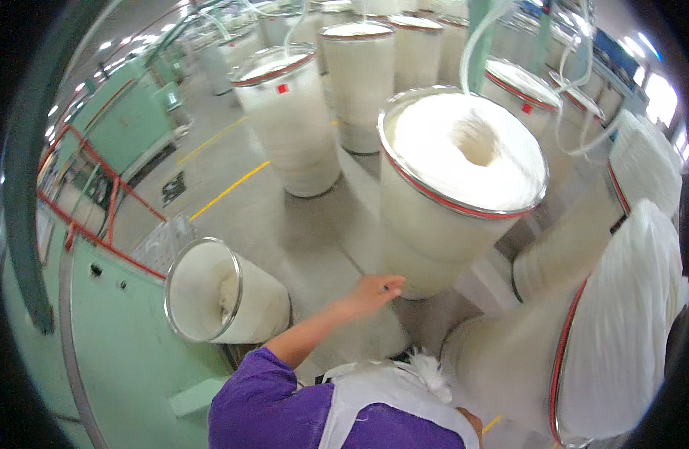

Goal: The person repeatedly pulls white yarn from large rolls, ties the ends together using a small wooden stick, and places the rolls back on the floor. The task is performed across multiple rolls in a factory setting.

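Just below centre, the bare left hand is hovering with curled fingers; I cannot tell whether its grip is pinching anything. Above it, right of centre, a tall white cylindrical can with a red-banded metal rim is holding coiled white fibre.

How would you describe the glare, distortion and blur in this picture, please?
In the head view, the window at far right is blown out, and the white fibre in the large upright can looks nearly washed out; in the head view, the fisheye bends the green panel's edge and the corners go black; in the head view, the left hand looks slightly soft.
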{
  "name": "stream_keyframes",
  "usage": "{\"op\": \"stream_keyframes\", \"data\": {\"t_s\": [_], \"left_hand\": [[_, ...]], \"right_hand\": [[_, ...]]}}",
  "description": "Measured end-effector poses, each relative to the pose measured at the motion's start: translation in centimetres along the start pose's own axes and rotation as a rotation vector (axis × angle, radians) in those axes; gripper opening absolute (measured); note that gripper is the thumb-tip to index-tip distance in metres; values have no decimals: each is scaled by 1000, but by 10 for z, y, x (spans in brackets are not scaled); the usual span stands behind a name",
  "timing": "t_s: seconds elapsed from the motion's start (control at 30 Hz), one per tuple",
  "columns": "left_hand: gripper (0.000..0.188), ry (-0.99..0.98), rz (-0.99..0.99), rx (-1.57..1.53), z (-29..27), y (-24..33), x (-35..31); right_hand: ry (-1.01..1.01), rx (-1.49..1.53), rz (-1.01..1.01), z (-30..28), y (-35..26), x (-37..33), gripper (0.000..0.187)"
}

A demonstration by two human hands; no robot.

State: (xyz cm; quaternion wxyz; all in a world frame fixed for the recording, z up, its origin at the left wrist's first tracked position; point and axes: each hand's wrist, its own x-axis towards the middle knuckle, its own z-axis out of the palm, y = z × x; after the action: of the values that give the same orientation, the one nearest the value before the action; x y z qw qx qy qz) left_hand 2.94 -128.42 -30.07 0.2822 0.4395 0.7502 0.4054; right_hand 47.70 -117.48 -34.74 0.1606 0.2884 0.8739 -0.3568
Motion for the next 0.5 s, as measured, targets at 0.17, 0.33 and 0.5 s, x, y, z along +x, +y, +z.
{"op": "stream_keyframes", "data": {"t_s": [0.17, 0.33, 0.5], "left_hand": [[36, 194, 37, 59, -70, 0, 55], [32, 377, 151, 240, -136, 28, 131], [29, 414, 621, 483, -184, 28, 221]], "right_hand": [[-26, 219, -172, -40, -11, 79, 35], [29, -36, -247, -117, -36, 166, 33], [63, 255, -202, -170, -67, 200, 28]]}}
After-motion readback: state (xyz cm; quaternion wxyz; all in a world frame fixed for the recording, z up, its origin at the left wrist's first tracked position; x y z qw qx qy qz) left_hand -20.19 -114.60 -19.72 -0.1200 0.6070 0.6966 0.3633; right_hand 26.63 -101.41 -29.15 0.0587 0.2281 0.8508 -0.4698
